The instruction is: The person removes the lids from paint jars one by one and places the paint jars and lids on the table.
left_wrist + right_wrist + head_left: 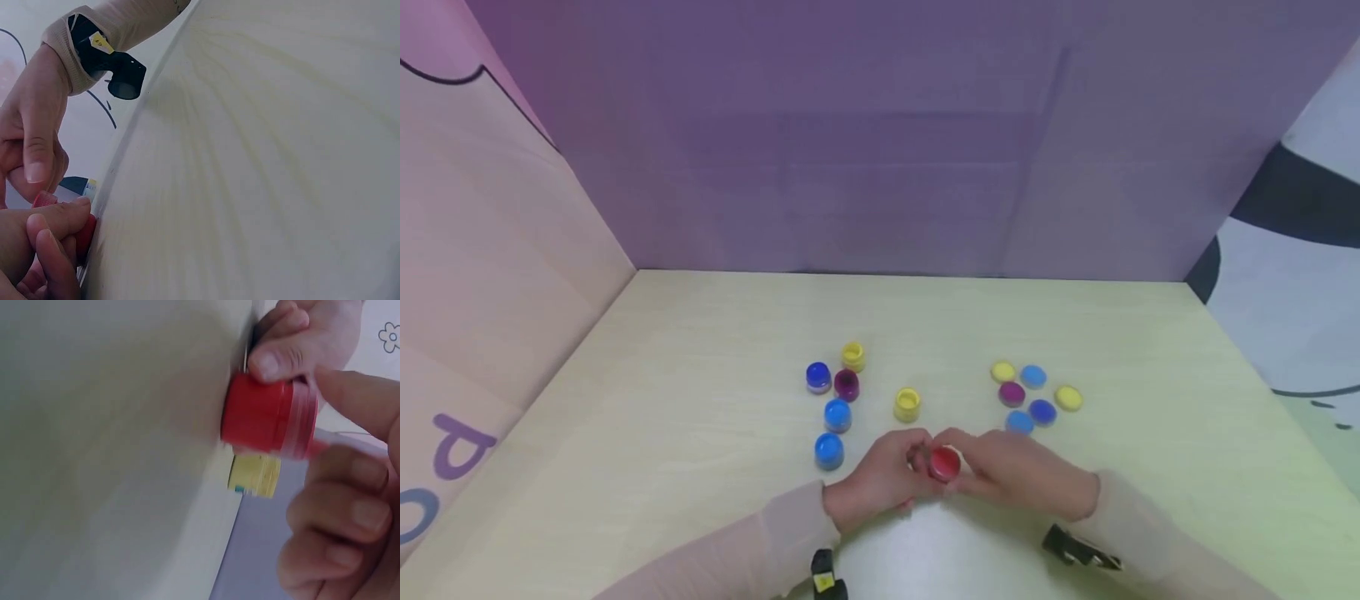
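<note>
A small red paint pot (256,412) is between my two hands, close over the table. My left hand (887,471) grips its side, the thumb laid along the red wall in the right wrist view. At the pot's top, the thumb and a finger of my right hand (1030,471) pinch the ridged, paler red lid (301,422), which is a little blurred. The other right fingers are curled in beside it. From the head view the round red top faces upward. Just beyond my hands stands a yellow pot (907,405) without its lid.
Left of centre stand another yellow pot (853,357), a dark blue pot (818,377), a purple pot (847,385) and two light blue pots (829,451). Loose lids lie at right: yellow (1069,398), light blue (1033,377), purple (1011,394), dark blue (1042,412). A purple wall (910,192) backs the table.
</note>
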Demonstrator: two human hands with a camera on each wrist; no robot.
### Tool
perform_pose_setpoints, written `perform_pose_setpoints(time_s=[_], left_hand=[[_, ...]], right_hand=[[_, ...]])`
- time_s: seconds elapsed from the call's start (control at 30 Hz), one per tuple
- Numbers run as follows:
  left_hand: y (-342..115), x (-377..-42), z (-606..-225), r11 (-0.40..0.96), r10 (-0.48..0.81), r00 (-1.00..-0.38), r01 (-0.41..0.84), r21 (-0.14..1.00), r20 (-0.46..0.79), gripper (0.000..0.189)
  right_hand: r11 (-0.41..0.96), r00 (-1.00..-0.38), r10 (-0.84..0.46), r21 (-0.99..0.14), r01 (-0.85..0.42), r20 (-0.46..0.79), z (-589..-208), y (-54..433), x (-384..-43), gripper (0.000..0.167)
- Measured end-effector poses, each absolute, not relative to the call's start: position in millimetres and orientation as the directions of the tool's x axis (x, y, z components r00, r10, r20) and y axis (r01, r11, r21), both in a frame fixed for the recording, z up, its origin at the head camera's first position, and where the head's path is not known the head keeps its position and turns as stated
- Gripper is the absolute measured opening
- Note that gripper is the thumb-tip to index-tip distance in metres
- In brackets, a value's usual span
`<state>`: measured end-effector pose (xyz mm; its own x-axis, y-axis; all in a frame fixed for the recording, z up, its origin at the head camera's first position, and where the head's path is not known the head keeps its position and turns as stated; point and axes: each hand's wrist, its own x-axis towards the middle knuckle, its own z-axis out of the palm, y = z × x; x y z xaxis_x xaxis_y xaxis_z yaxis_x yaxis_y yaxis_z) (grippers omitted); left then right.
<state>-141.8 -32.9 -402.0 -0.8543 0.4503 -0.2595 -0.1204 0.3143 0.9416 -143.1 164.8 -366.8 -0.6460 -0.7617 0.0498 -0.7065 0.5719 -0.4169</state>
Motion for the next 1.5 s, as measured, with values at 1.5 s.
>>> perform_pose_setpoints(time_s=[1.5], left_hand=[[-32.9,-142.2,-402.8,0.329,0.437,-0.863,-0.106,0.938,-0.251,0.018]], right_hand=[[0.568,-0.645,-0.764,-0.471,-0.675,0.002,-359.7,165.1,-150.0,0.033]])
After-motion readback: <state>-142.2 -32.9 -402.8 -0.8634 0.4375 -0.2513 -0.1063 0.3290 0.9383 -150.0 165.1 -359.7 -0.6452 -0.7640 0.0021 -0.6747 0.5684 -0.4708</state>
